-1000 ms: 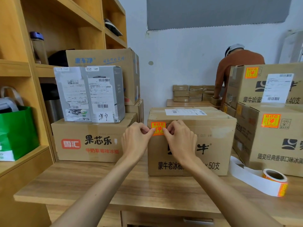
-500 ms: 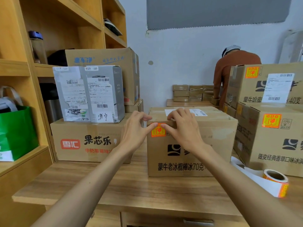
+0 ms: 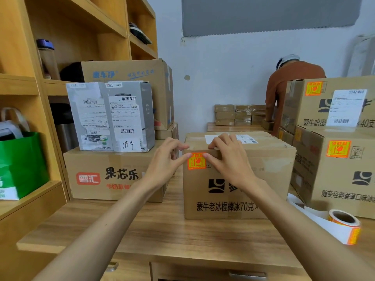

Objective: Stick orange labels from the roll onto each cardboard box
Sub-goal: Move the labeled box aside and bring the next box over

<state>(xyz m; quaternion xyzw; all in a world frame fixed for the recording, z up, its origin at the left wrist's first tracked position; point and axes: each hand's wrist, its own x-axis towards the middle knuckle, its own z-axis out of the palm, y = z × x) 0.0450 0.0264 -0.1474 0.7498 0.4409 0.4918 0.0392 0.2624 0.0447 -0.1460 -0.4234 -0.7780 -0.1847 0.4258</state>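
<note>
An orange label [image 3: 196,161] is stuck at the upper left of the front face of the middle cardboard box [image 3: 239,191]. My left hand [image 3: 167,161] and my right hand [image 3: 230,159] flank it. Both thumbs press its upper corners, and the fingers rest on the box's top edge. The label roll [image 3: 345,225] lies on the table at the right, its white backing strip trailing behind it. Two stacked boxes on the right each carry an orange label [image 3: 338,149] [image 3: 314,88]. The left box [image 3: 113,175] shows no orange label.
A grey parcel [image 3: 111,116] sits on the left box, with a larger box [image 3: 129,78] behind it. Wooden shelves and a green bag [image 3: 22,165] stand at the left. A person in a brown top [image 3: 288,84] bends over small boxes at the back.
My hands have moved up from holding the label at its edges. The fingers now lie on the box's top edge and the thumbs press the stuck label.
</note>
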